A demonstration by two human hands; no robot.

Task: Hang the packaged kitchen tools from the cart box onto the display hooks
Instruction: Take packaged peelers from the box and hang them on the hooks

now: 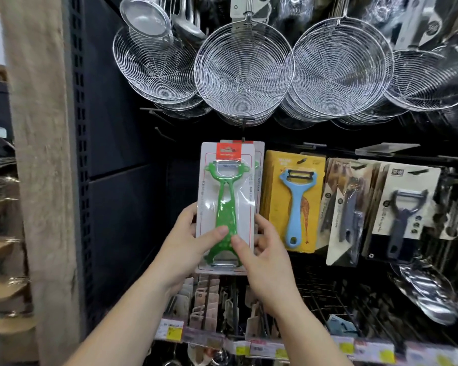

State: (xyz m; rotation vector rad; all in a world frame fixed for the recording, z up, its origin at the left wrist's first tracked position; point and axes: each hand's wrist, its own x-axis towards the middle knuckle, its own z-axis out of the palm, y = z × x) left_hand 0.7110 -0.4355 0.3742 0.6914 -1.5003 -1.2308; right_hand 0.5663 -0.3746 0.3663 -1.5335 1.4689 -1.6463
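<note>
A green peeler in a white blister card with a red header (226,191) is held upright against the dark display panel. Its top sits right at a black display hook (243,140); whether the hook passes through the card's hole I cannot tell. Another card of the same kind shows just behind it. My left hand (193,235) grips the card's lower left edge, thumb across the front. On the lower right side is my right hand (262,249), thumb on the peeler's handle, fingers behind. The cart box is out of view.
Wire skimmers (243,70) hang in rows just above. To the right hang a blue peeler on a yellow card (294,199) and grey peelers on pale cards (405,207). Bare hooks (158,110) stick out at left. A price-tag rail (262,344) runs below.
</note>
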